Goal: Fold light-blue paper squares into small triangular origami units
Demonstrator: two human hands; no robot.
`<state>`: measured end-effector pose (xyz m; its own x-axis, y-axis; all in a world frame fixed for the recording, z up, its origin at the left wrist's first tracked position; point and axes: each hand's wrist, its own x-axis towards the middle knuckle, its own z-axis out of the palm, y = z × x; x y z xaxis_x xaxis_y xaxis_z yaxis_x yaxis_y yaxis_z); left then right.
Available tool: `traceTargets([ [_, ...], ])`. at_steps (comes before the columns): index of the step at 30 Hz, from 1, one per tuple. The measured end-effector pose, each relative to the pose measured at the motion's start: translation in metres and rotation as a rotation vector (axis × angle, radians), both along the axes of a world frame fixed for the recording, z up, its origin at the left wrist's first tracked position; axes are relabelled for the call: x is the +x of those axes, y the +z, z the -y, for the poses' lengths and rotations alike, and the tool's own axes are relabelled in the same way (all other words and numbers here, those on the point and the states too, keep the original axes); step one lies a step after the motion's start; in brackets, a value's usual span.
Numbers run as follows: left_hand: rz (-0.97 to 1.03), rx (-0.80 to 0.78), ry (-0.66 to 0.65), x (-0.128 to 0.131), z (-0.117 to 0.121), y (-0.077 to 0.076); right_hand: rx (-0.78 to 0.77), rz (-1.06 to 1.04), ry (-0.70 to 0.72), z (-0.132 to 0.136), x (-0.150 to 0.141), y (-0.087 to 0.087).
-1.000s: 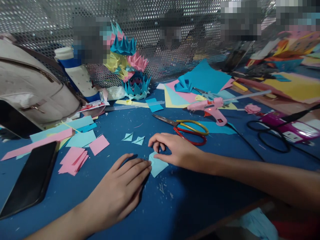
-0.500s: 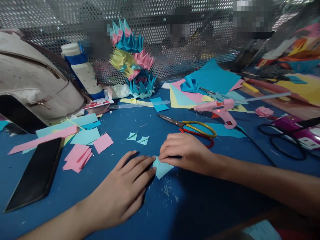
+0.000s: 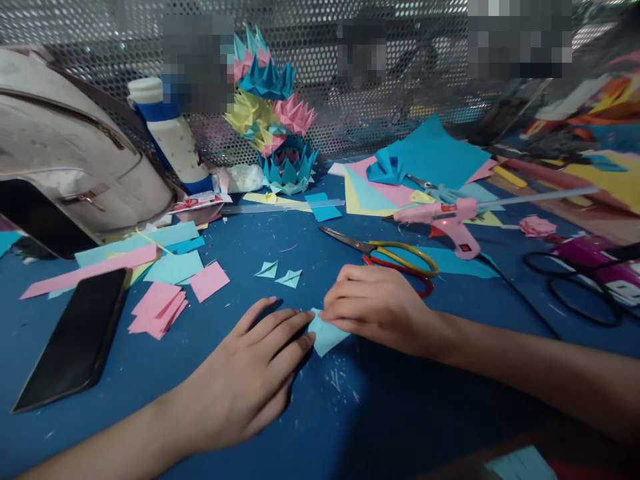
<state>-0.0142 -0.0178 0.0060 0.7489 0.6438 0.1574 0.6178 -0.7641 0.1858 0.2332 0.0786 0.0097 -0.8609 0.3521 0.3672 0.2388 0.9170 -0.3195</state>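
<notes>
A small light-blue square of paper (image 3: 329, 337) lies on the blue table between my hands, its top edge partly hidden by fingers. My left hand (image 3: 250, 373) rests palm down with its fingers stretched out, fingertips touching the paper's left edge. Curled over the top right side, my right hand (image 3: 377, 310) has its fingers pressed together on the paper. Just beyond are two small folded light-blue paper pieces (image 3: 267, 269). Behind my right hand lie scissors (image 3: 373, 248) with yellow and red handles, blades pointing left.
Pink paper squares (image 3: 159, 310) and a black phone (image 3: 73, 340) lie at left. A pink glue gun (image 3: 450, 217) with its cord is at right, near a purple power strip (image 3: 600, 267). Folded-paper flowers (image 3: 287, 163) stand at the back, beside a bottle (image 3: 175, 147) and a bag (image 3: 75, 140).
The whole view has shifted slightly, so things appear a little farther right and higher. My hands keep nearly the same pose on the light-blue paper.
</notes>
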Motion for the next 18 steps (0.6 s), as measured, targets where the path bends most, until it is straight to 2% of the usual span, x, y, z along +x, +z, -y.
traceTargets([
  [8, -0.007, -0.003, -0.006, 0.0, 0.002, 0.0, 0.02, -0.068, 0.178, -0.007, 0.004, -0.005],
  [18, -0.011, -0.014, 0.003, 0.0, 0.0, -0.001, 0.011, -0.093, 0.221, -0.015, 0.002, -0.009],
])
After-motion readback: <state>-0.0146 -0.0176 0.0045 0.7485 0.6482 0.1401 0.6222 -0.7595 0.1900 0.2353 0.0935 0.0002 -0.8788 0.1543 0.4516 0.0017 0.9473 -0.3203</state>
